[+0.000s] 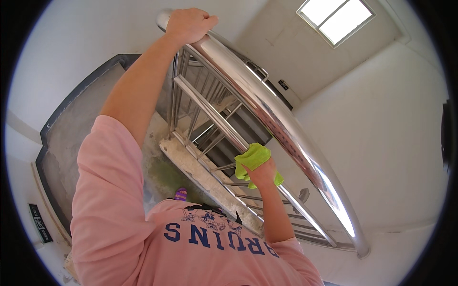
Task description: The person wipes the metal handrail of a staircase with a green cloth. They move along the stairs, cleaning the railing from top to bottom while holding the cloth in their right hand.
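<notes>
My left hand point(191, 26) grips the top of the thick, shiny steel handrail point(267, 114) near its upper end, its fingers curled over it. My right hand point(260, 169) is closed on a bright green cloth point(253, 155), which is wrapped over the thinner steel rail point(214, 117) below the handrail. Several thin steel bars run beneath that rail along the stair edge. The right hand's fingers are largely hidden by the cloth. My pink sleeves and printed shirt fill the lower part of the picture.
A pale, stained concrete ledge point(176, 157) borders the stairwell, with dark stairs point(224, 152) beyond the bars. A grey landing floor point(86, 133) with dark skirting is at left, and my purple sandal point(181, 193) shows below. White walls point(372, 152), a window point(335, 19) and a small sign point(283, 84) surround the stairwell.
</notes>
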Available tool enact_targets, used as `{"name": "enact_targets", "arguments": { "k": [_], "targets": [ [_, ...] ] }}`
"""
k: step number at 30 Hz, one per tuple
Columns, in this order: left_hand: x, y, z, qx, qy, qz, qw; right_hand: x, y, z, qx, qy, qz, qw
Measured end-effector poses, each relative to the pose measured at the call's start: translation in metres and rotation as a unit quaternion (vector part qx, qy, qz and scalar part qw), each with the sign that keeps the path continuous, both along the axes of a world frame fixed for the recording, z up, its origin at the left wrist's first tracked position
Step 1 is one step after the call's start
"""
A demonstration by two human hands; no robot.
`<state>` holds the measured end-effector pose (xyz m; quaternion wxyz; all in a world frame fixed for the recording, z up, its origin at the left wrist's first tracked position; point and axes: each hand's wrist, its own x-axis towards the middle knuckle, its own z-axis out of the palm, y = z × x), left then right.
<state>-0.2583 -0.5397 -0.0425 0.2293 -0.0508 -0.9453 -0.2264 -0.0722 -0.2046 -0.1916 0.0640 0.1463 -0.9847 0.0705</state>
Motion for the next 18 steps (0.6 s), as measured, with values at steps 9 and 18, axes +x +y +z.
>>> {"name": "enact_targets", "arguments": {
  "k": [9,18],
  "targets": [
    [0.000,0.002,-0.001,0.040,-0.022,0.016,0.999,0.036,0.062,-0.001,0.015,-0.029,-0.067,0.997],
    [0.001,0.001,-0.004,0.066,0.036,0.004,0.997,0.021,0.048,-0.017,0.029,0.013,-0.054,0.998]
  ]
}}
